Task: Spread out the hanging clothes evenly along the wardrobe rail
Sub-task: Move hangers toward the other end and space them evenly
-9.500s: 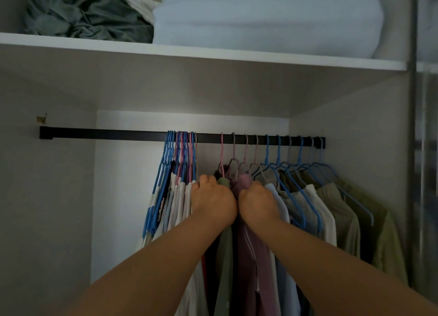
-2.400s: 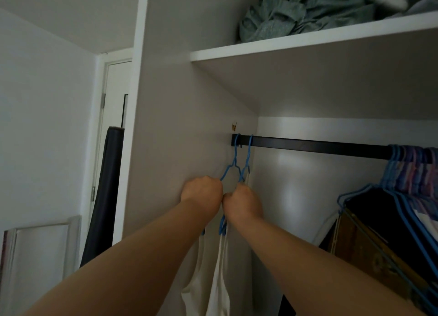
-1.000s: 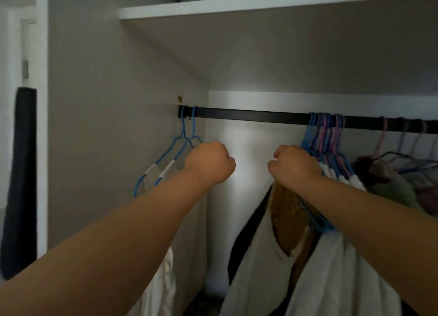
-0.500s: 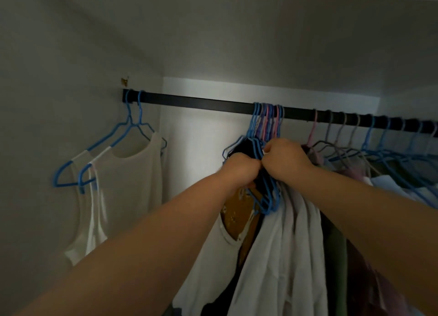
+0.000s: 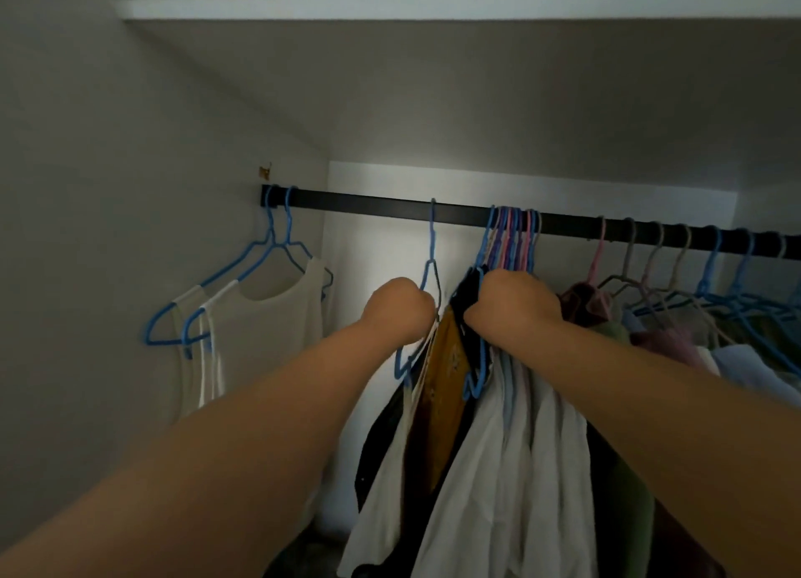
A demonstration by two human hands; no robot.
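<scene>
A black wardrobe rail (image 5: 372, 204) runs left to right under the shelf. Two blue hangers with pale tops (image 5: 277, 300) hang at its far left end. My left hand (image 5: 398, 306) is shut on a single blue hanger (image 5: 431, 248) that stands a little apart, left of a tight bunch of blue and pink hangers (image 5: 511, 239). My right hand (image 5: 511, 302) grips that bunch just below the hooks, over white, black and mustard garments (image 5: 450, 369). More hangers with pink, green and light blue clothes (image 5: 676, 300) sit spaced along the right part of the rail.
A white shelf (image 5: 390, 9) with folded green fabric lies above the rail. The wardrobe's left side wall (image 5: 130, 187) stands close to the two left hangers. A bare stretch of rail (image 5: 359, 202) lies between them and the single hanger.
My left hand has pulled one blue hanger out of the bunch and slid it leftward along the rail. My right hand stays on the bunch. The view has tilted up slightly.
</scene>
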